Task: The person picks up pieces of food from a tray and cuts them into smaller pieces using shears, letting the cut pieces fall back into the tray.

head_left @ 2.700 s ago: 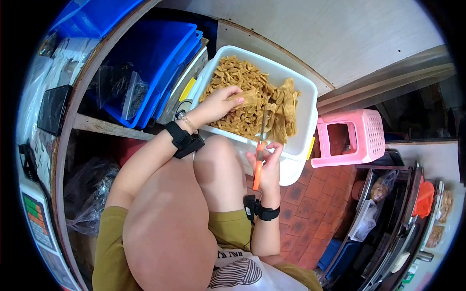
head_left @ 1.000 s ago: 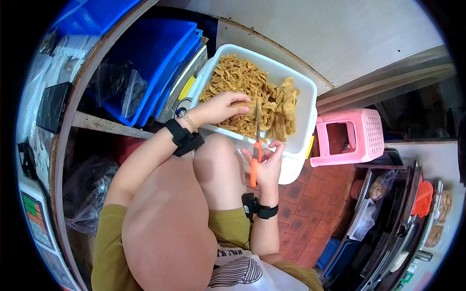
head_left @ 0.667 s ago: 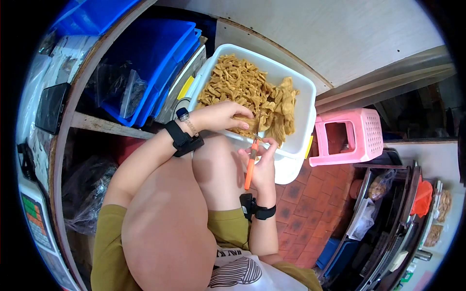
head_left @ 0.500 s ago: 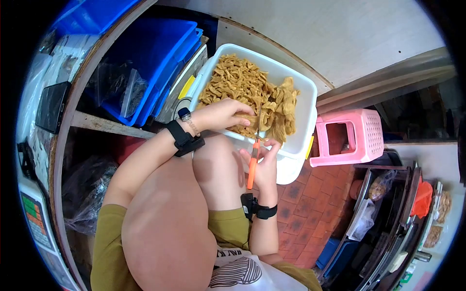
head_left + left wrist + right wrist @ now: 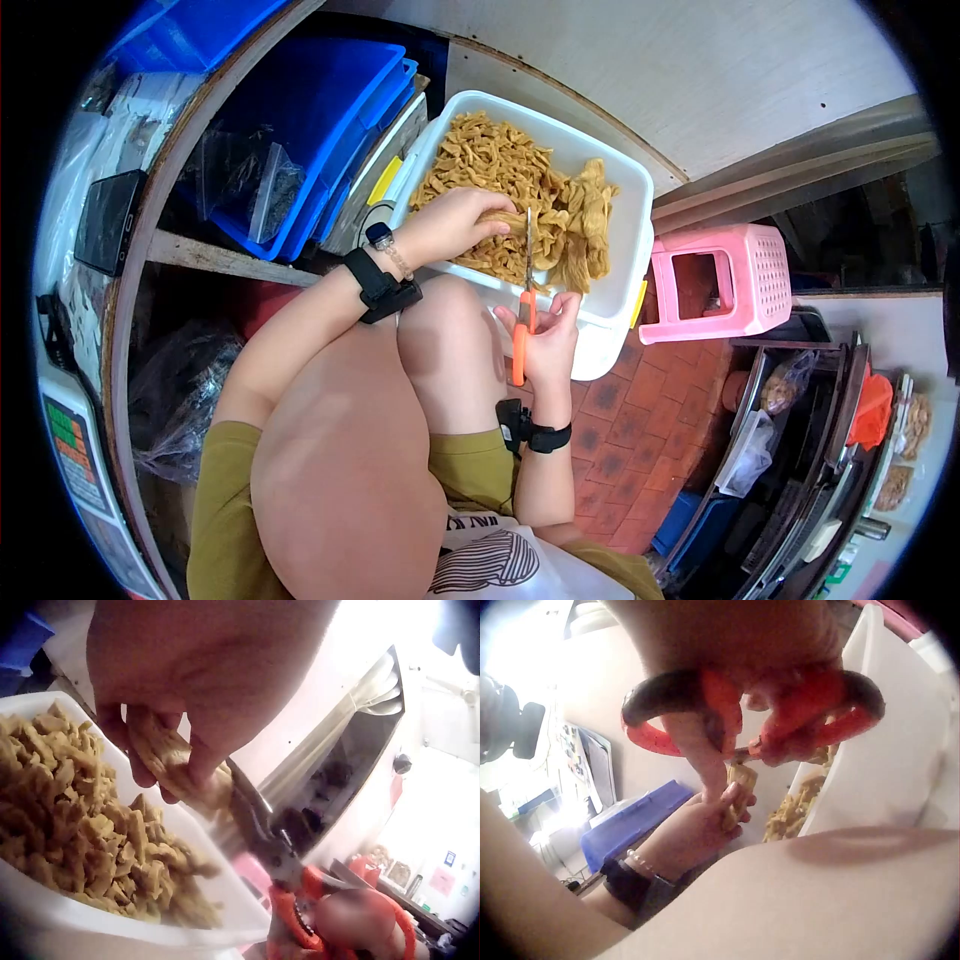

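My left hand (image 5: pixel 458 222) pinches a soft, yellow-brown strip of food (image 5: pixel 161 757), which looks like rolled bean curd skin, over the white tub (image 5: pixel 640 190). With fingers through the handle loops, my right hand (image 5: pixel 552 342) holds orange-handled scissors (image 5: pixel 523 322). In the left wrist view the blades reach the strip's end just beside my left thumb. Small cut pieces (image 5: pixel 485 150) are heaped in the tub's left part. Longer uncut bundles (image 5: pixel 590 220) of the same stuff lie to their right.
Right of the tub stands a pink plastic stool (image 5: pixel 715 285) on the red tiled floor (image 5: pixel 620 440). Blue crates (image 5: pixel 340 110) are stacked at the left, beyond a wooden shelf edge (image 5: pixel 225 258). The person's bare knee (image 5: pixel 445 320) is close below the tub's near rim.
Across the earlier frames both hands dip toward the near rim with the strip and scissors, then rise again. The scissors now stand more upright, blades by the strip.
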A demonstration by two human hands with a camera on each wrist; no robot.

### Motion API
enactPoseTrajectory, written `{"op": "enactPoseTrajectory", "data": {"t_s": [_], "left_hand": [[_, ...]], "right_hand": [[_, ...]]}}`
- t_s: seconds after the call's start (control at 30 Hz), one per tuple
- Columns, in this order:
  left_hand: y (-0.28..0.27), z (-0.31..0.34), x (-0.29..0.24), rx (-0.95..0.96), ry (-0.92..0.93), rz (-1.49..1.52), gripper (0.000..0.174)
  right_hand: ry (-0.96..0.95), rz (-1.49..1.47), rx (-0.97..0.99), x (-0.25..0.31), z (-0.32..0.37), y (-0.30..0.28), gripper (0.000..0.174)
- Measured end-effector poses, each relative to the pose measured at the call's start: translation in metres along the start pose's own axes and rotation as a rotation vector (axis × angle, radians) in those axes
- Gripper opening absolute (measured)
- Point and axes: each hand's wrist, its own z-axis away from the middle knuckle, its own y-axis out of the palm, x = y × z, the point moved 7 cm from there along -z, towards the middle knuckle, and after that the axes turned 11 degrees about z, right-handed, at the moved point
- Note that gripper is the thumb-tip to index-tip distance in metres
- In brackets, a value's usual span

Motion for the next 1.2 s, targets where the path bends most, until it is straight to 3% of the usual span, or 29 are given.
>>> {"op": "enactPoseTrajectory", "data": {"t_s": [0.3,0.37,0.7,0.9,1.0,1.2], "left_hand": [[-0.002,0.000,0.000,-0.047,0.048,-0.032,0.029],[-0.003,0.000,-0.001,-0.048,0.101,-0.017,0.027],[0.000,0.002,-0.019,-0.023,0.249,-0.130,0.020],[0.003,0.000,-0.026,0.034,0.200,-0.117,0.018],[0.000,0.000,-0.028,-0.020,0.247,-0.097,0.017],[-0.007,0.001,-0.017,-0.117,0.166,-0.035,0.020]], "right_hand": [[-0.031,-0.009,-0.011,-0.002,0.000,-0.001,0.061],[0.022,0.189,0.011,-0.001,0.001,-0.005,0.062],[-0.020,0.283,0.072,0.002,0.002,0.001,0.069],[0.054,0.171,0.073,0.004,0.002,-0.001,0.067],[0.036,0.098,0.029,0.002,0.001,-0.002,0.066],[-0.001,0.007,-0.029,-0.006,-0.001,-0.002,0.065]]}}
